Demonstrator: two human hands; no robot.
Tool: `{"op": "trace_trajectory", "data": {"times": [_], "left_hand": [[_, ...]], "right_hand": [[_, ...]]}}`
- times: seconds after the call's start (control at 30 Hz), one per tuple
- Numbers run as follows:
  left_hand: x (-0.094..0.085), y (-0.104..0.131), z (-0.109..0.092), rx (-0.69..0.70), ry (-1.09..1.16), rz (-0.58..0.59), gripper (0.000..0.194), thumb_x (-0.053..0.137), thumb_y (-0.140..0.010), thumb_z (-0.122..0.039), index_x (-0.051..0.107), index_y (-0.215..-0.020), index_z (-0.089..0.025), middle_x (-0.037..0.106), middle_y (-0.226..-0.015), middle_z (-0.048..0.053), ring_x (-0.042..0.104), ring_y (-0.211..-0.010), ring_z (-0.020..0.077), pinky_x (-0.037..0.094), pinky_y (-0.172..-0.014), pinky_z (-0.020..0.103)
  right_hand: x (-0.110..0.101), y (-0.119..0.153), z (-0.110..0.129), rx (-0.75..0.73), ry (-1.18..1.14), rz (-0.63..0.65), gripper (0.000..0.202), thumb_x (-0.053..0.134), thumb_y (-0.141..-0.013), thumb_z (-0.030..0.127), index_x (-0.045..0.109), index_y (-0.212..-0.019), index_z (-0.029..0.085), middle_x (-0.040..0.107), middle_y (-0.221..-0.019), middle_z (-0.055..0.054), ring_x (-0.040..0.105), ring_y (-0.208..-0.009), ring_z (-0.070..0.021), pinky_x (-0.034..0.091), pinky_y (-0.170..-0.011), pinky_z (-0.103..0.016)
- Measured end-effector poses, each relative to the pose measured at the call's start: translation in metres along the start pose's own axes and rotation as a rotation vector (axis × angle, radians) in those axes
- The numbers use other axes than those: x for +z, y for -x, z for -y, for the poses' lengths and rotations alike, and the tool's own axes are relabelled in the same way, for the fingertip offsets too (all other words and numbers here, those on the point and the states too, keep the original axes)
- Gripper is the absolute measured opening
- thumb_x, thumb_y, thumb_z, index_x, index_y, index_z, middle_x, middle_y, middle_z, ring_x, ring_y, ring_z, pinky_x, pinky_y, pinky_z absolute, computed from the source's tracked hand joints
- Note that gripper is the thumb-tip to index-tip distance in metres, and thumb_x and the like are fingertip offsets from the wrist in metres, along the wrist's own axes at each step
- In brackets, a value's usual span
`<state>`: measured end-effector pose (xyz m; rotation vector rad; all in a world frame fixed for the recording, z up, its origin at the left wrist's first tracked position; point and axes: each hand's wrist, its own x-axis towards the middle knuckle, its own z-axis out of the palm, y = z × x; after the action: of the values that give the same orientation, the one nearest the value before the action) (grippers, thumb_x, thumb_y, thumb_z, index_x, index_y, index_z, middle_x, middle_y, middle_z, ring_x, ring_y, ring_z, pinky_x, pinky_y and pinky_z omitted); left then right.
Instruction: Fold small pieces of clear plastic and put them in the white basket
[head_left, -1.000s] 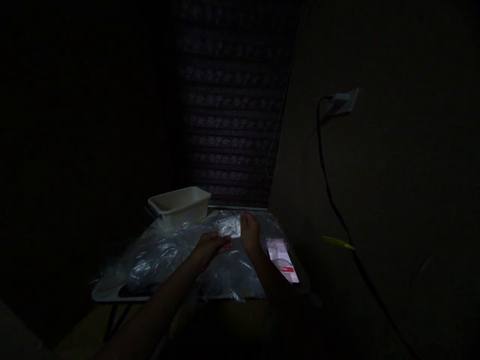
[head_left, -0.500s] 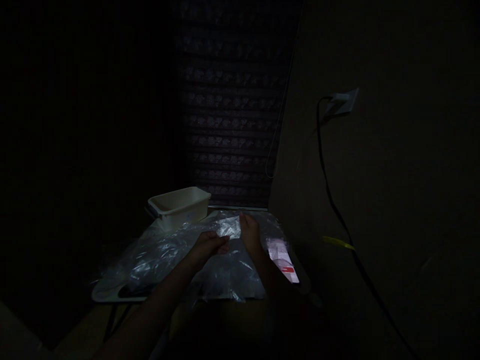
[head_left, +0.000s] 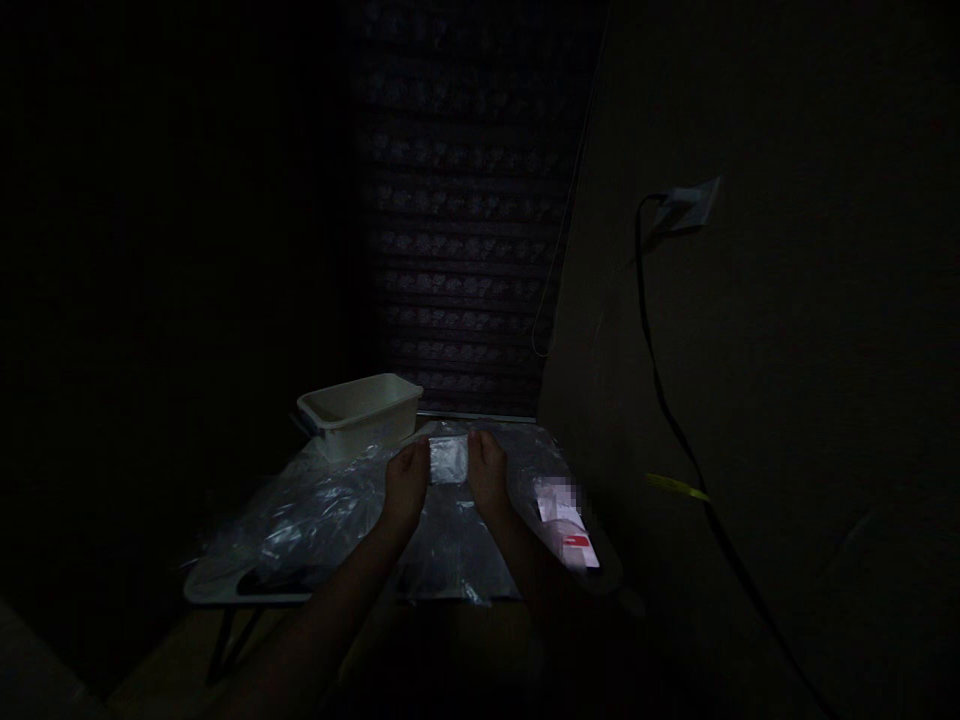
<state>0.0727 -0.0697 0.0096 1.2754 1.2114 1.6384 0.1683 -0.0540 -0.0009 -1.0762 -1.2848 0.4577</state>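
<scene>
Between my hands is a small, shiny, pale packet (head_left: 448, 460) that looks wrapped in clear plastic; the dim light hides what it contains. My left hand (head_left: 407, 483) is closed on its left edge, thumb uppermost. Its right edge is gripped by my right hand (head_left: 487, 470), fingers closed too. The packet is held upright above the table, its face toward me. Under both hands, crumpled clear plastic sheeting (head_left: 315, 515) covers much of the table.
A cream plastic tub (head_left: 367, 425) stands at the table's back left. A lit phone screen (head_left: 568, 530) lies near the right edge of the folding table (head_left: 206, 585). On the right wall, a black cable (head_left: 654, 370) with a yellow tie hangs from an outlet (head_left: 690, 205).
My left hand has risen and turned upright at the packet's left edge. The packet has shifted slightly left and now looks flatter and squarer. My right hand has moved a little left.
</scene>
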Motion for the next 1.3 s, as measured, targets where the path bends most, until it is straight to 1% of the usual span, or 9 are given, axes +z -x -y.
{"op": "trace_trajectory", "data": {"times": [0.07,0.17,0.4,0.53,0.67,0.8,0.93,1.2,1.3], "left_hand": [[0.0003,0.0005,0.0004,0.066,-0.076,-0.032,0.032,0.039,-0.063,-0.039,0.036,-0.041,-0.016,0.032,-0.035,-0.006,0.031,-0.036,0.006,0.026,-0.037,0.018],[-0.0003,0.0027,-0.0007,0.119,-0.14,-0.049,0.03,0.038,-0.065,-0.037,0.036,-0.043,-0.018,0.031,-0.036,-0.005,0.033,-0.037,0.0066,0.027,-0.037,0.017],[-0.0012,0.0072,-0.0056,0.113,-0.15,-0.004,0.03,0.035,-0.066,-0.041,0.038,-0.046,-0.018,0.032,-0.037,-0.005,0.034,-0.035,0.0074,0.028,-0.037,0.018],[-0.0012,0.0073,-0.0076,0.184,-0.22,-0.048,0.031,0.034,-0.068,-0.037,0.036,-0.043,-0.019,0.034,-0.035,-0.004,0.035,-0.038,0.0082,0.027,-0.04,0.019],[-0.0026,0.0051,-0.0053,0.263,-0.274,-0.085,0.027,0.035,-0.068,-0.032,0.04,-0.046,-0.019,0.036,-0.039,-0.003,0.037,-0.044,0.0091,0.028,-0.044,0.018],[-0.0053,0.0025,-0.0033,0.332,-0.403,-0.108,0.026,0.033,-0.07,-0.031,0.04,-0.048,-0.018,0.039,-0.043,-0.003,0.038,-0.045,0.0088,0.028,-0.045,0.019],[-0.007,0.0018,-0.0029,0.35,-0.484,-0.118,0.026,0.031,-0.071,-0.03,0.041,-0.051,-0.017,0.041,-0.046,-0.003,0.039,-0.044,0.0083,0.028,-0.045,0.019],[-0.004,0.0054,-0.0037,0.358,-0.485,-0.143,0.028,0.029,-0.072,-0.031,0.041,-0.051,-0.017,0.04,-0.046,-0.003,0.039,-0.044,0.008,0.028,-0.045,0.019],[-0.0076,0.0046,-0.0036,0.307,-0.39,-0.07,0.03,0.03,-0.071,-0.034,0.041,-0.049,-0.017,0.037,-0.042,-0.004,0.038,-0.042,0.008,0.029,-0.043,0.019]], "right_hand": [[0.0,0.0004,0.0004,0.005,-0.026,0.001,0.028,0.027,-0.071,0.036,0.033,-0.052,0.018,0.032,-0.046,0.004,0.028,-0.045,-0.0066,0.023,-0.043,-0.02],[-0.0002,0.0006,-0.0009,-0.001,-0.037,0.012,0.028,0.028,-0.071,0.036,0.032,-0.05,0.018,0.031,-0.046,0.005,0.028,-0.044,-0.0066,0.022,-0.043,-0.02],[0.001,0.0019,-0.0006,-0.02,0.004,0.028,0.027,0.027,-0.072,0.035,0.032,-0.051,0.018,0.032,-0.046,0.004,0.029,-0.043,-0.007,0.022,-0.043,-0.021],[0.0015,0.0027,0.0013,-0.022,0.032,0.02,0.026,0.026,-0.072,0.034,0.033,-0.052,0.019,0.033,-0.046,0.004,0.03,-0.043,-0.0073,0.022,-0.043,-0.021],[0.0024,0.003,0.0022,-0.042,0.076,0.009,0.026,0.026,-0.073,0.033,0.036,-0.053,0.018,0.036,-0.046,0.003,0.031,-0.043,-0.0074,0.024,-0.044,-0.021],[0.0043,0.0034,0.0038,-0.08,0.116,-0.011,0.025,0.026,-0.074,0.03,0.041,-0.058,0.017,0.041,-0.05,0.002,0.036,-0.046,-0.0076,0.026,-0.045,-0.02],[0.0046,0.0042,0.0057,-0.122,0.15,-0.027,0.025,0.026,-0.074,0.029,0.043,-0.061,0.016,0.043,-0.052,0.002,0.038,-0.048,-0.0078,0.028,-0.046,-0.019],[0.0039,0.0013,0.0068,-0.114,0.176,-0.023,0.026,0.027,-0.074,0.029,0.045,-0.061,0.016,0.044,-0.052,0.001,0.039,-0.047,-0.0078,0.029,-0.046,-0.019],[-0.0005,-0.0026,0.0058,-0.125,0.187,0.006,0.026,0.027,-0.074,0.029,0.045,-0.061,0.016,0.043,-0.052,0.001,0.038,-0.048,-0.0078,0.028,-0.047,-0.019]]}}
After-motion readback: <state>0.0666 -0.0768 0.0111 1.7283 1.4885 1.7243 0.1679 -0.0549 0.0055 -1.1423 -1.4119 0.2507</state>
